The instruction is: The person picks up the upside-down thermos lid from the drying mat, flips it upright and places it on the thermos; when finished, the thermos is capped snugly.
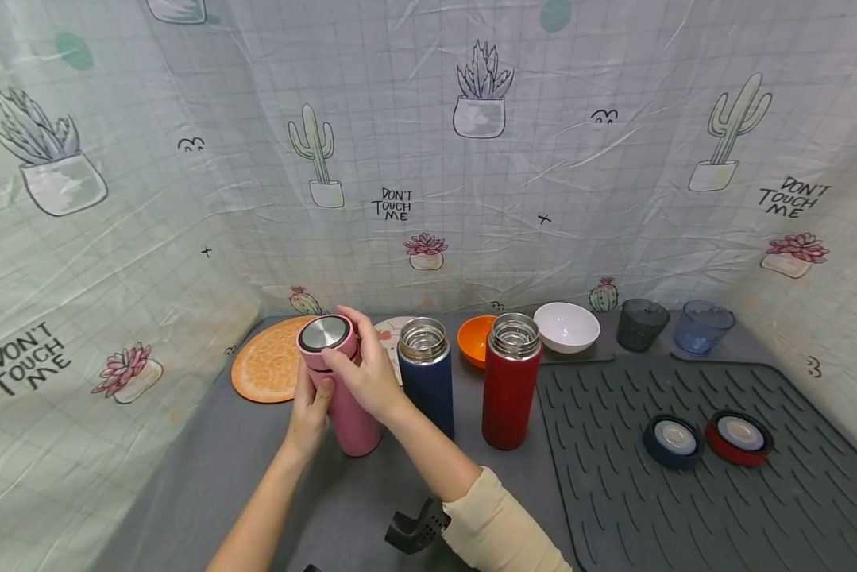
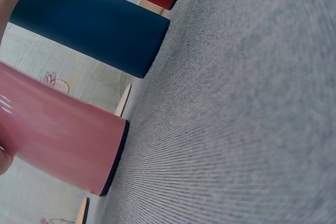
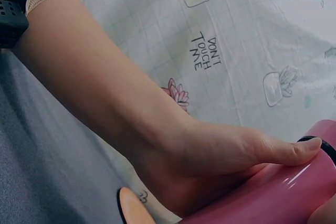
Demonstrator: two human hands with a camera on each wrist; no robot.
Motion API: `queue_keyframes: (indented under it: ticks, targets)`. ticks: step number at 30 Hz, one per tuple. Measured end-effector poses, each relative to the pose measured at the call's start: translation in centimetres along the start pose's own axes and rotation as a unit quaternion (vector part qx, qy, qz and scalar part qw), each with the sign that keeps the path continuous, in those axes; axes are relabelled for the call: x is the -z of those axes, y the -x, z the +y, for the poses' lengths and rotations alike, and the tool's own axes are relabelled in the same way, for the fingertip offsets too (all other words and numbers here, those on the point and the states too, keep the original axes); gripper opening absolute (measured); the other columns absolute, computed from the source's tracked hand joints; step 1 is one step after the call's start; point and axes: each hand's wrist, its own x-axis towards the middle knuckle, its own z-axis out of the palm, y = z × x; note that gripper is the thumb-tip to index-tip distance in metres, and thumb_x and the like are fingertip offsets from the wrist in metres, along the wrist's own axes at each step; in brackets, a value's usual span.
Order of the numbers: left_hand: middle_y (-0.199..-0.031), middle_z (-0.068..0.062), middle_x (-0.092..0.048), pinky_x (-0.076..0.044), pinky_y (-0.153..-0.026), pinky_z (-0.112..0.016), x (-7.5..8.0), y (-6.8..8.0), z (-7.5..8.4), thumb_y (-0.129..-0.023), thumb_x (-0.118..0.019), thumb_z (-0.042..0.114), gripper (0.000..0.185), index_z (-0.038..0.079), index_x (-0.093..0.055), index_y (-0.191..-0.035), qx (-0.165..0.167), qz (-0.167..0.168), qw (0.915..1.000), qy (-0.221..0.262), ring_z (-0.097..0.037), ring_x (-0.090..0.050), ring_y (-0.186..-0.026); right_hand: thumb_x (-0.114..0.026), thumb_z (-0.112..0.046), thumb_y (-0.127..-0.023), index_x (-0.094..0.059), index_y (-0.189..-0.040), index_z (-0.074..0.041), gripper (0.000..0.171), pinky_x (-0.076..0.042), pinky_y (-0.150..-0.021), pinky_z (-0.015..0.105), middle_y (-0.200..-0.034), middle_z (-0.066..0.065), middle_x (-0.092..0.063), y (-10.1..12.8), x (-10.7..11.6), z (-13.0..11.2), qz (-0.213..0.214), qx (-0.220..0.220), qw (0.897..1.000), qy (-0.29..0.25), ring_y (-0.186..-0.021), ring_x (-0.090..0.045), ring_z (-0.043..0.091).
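Note:
A pink thermos (image 1: pixel 357 425) stands on the grey table, its base low against the cloth in the left wrist view. My left hand (image 1: pixel 306 417) grips the upper body; in the right wrist view its thumb (image 3: pixel 304 151) lies beside the dark ring under the lid. The steel-topped pink lid (image 1: pixel 326 334) sits on the thermos, and my right hand (image 1: pixel 367 373) holds it from the right, thumb in front and fingers behind. Close to the right stand a dark blue thermos (image 1: pixel 428 397) and a red thermos (image 1: pixel 505 397), both with bare steel mouths.
On the ribbed drying mat (image 1: pixel 600 492) lie a blue lid (image 1: pixel 657 457) and a red lid (image 1: pixel 731 453), inner side up. Behind are an orange-slice placemat (image 1: pixel 267 361), an orange bowl (image 1: pixel 471 342), a white bowl (image 1: pixel 567 327), a dark glass (image 1: pixel 641 324) and a blue glass (image 1: pixel 703 327).

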Motion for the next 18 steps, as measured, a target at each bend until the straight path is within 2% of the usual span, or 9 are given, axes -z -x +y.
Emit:
queue_keyframes:
  ticks: [3, 5, 8, 11, 15, 18]
  targets:
    - [-0.13, -0.005, -0.04, -0.04, -0.089, -0.022, -0.09, -0.04, 0.09, -0.097, -0.044, 0.025, 0.052, 0.012, -0.021, -0.142, 0.002, -0.004, 1.0, -0.007, -0.017, -0.042, -0.113, -0.064, -0.011, -0.081, -0.034, -0.133, -0.003, 0.061, -0.046, -0.085, 0.026, -0.12, 0.012, -0.044, -0.23, -0.15, 1.25, 0.016, 0.006, 1.0, -0.011, -0.103, -0.05, 0.016]
    - [-0.132, -0.006, -0.038, -0.039, -0.091, -0.022, -0.19, 0.0, 0.13, -0.097, -0.043, 0.021, 0.052, 0.012, -0.019, -0.143, 0.001, -0.008, 0.9999, -0.013, -0.018, -0.041, -0.115, -0.066, -0.014, -0.081, -0.034, -0.132, -0.003, 0.061, -0.046, -0.085, 0.027, -0.119, 0.01, -0.041, -0.22, -0.2, 1.39, 0.022, 0.012, 1.0, 0.001, -0.104, -0.049, 0.015]
    - [-0.132, -0.007, -0.037, -0.04, -0.091, -0.023, -0.25, 0.11, 0.06, -0.096, -0.042, 0.014, 0.051, 0.011, -0.019, -0.142, 0.003, -0.008, 0.9997, -0.023, -0.019, -0.042, -0.114, -0.058, -0.02, -0.085, -0.034, -0.136, -0.005, 0.059, -0.041, -0.092, 0.029, -0.124, 0.012, -0.04, -0.14, -0.09, 1.36, 0.018, 0.02, 0.999, 0.031, -0.11, -0.044, 0.017]
    - [-0.129, -0.007, -0.039, -0.041, -0.088, -0.023, -0.26, 0.25, -0.02, -0.094, -0.041, 0.009, 0.051, 0.011, -0.021, -0.141, 0.01, -0.004, 0.9994, -0.031, -0.019, -0.043, -0.111, -0.051, -0.022, -0.086, -0.031, -0.14, -0.006, 0.06, -0.038, -0.095, 0.029, -0.128, 0.015, -0.041, -0.12, 0.1, 1.22, 0.002, 0.014, 0.999, 0.035, -0.115, -0.042, 0.019]
    - [-0.128, -0.007, -0.037, -0.041, -0.087, -0.022, -0.19, 0.39, -0.21, -0.093, -0.04, 0.007, 0.052, 0.012, -0.02, -0.14, 0.006, 0.001, 0.9989, -0.046, -0.019, -0.042, -0.11, -0.052, -0.014, -0.087, -0.031, -0.139, -0.004, 0.057, -0.04, -0.093, 0.026, -0.128, 0.016, -0.043, -0.19, 0.14, 1.21, -0.011, 0.0, 1.0, -0.011, -0.112, -0.048, 0.018]
    - [-0.13, -0.007, -0.035, -0.04, -0.089, -0.022, -0.15, 0.39, -0.36, -0.094, -0.04, 0.009, 0.052, 0.012, -0.019, -0.14, -0.007, -0.004, 0.9988, -0.049, -0.018, -0.041, -0.113, -0.06, -0.007, -0.083, -0.033, -0.134, -0.004, 0.058, -0.045, -0.086, 0.026, -0.122, 0.013, -0.043, -0.24, -0.07, 1.29, 0.001, -0.008, 0.999, -0.038, -0.104, -0.051, 0.016]
